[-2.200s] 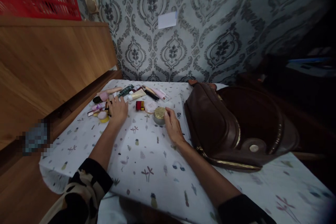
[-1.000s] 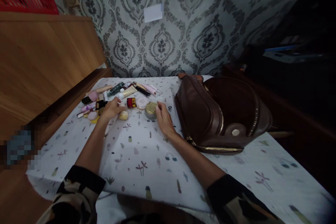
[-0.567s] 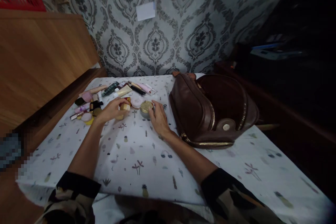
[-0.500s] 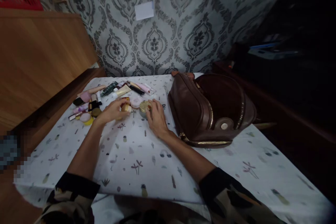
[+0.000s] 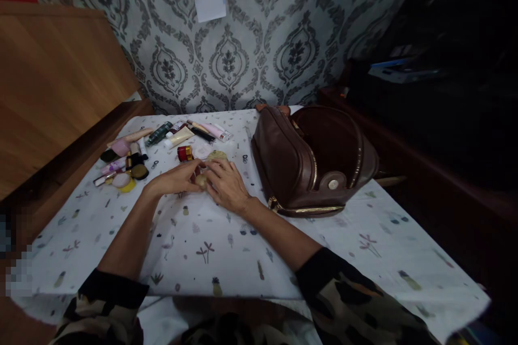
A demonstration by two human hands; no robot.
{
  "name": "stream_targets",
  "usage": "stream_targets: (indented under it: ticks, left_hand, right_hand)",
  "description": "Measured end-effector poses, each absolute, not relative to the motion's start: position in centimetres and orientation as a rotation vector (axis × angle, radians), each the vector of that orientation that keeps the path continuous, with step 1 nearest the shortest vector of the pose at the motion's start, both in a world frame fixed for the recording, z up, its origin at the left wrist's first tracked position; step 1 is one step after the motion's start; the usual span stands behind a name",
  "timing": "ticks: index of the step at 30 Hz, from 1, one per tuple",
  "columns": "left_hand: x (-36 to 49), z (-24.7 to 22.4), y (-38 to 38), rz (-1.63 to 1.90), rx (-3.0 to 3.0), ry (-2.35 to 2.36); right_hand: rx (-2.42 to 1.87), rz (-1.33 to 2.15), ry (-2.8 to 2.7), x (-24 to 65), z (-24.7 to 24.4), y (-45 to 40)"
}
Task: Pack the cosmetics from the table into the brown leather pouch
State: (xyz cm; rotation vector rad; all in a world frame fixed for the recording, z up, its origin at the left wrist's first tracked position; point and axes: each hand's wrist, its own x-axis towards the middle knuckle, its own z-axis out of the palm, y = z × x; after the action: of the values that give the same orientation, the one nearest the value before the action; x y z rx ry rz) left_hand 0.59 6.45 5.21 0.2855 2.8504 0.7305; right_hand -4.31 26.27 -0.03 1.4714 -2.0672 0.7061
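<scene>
Pot (image 5: 201, 180), small, round and yellowish, sits between my two hands above a surface (image 5: 180, 264) spread with a white cloth printed with plants and pineapples. My left grip (image 5: 175, 179) is closed around its side, thumb and fingers curled inward. My right grip (image 5: 229, 186) meets it from the other side, fingers bent and fingertips at the pot; whether they share the hold, I cannot tell, nor whether the pot touches the cloth.

Just beyond my knuckles stand a red-and-gold cylindrical jar (image 5: 185, 153), a pale pink round compact (image 5: 202, 151) and a gold-lidded round tin (image 5: 217, 155), the last partly hidden by my right grip. Behind them lie a cream-yellow squeeze tube (image 5: 180, 137), a dark green tube (image 5: 159, 133) and a pale pink tube (image 5: 216, 131). A bright yellow round pot with a pale top (image 5: 123, 183) rests among the cluster at left, near a dark round container with a gold face (image 5: 140, 172). At right, well apart from that cluster, a brown leather bag with gold zips (image 5: 283, 153) gapes open, its flap bearing a pale round stud (image 5: 333, 184).
</scene>
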Motion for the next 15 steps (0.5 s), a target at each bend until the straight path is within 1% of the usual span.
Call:
stream_targets:
  ticks: [5,11,15]
  left_hand:
    - [0.61,4.77,6.09,0.961,0.305,2.754]
    - [1.2,5.02,6.21,1.522,0.181,2.377]
    - [1.46,5.67,6.28,1.618,0.078,2.351]
  right_hand:
    - [1.557,0.669,-2.056,-4.08,0.11,26.21]
    - [1.568,0.589,-2.087,-3.78,0.02,25.72]
    - [1.568,0.456,-2.153,-3.33,0.68,25.74]
